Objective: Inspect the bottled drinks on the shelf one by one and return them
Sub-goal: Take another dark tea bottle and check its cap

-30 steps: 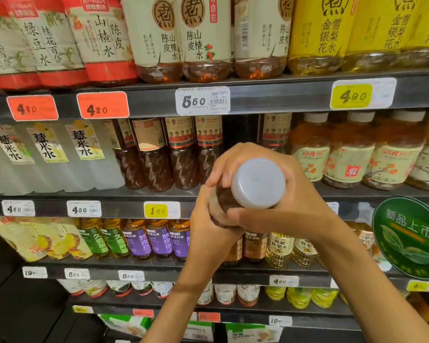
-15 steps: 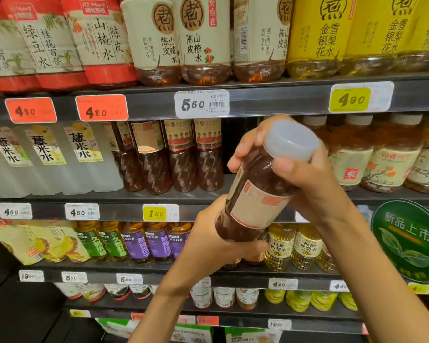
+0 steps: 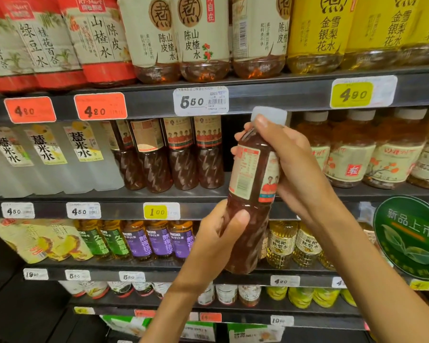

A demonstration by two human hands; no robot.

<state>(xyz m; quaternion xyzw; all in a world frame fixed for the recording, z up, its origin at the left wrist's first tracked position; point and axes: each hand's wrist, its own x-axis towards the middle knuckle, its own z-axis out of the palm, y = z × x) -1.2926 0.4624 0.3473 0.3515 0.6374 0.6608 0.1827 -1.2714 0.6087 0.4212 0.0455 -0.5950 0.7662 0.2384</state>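
Tipped cap-forward 1 second ago, the brown drink bottle (image 3: 252, 191) now stands nearly upright before the shelf (image 3: 270, 101). Left hand (image 3: 216, 241) grips its base, right hand (image 3: 292, 169) its shoulder. Returning carelessly could topple the neighbouring bottles (image 3: 183, 154).
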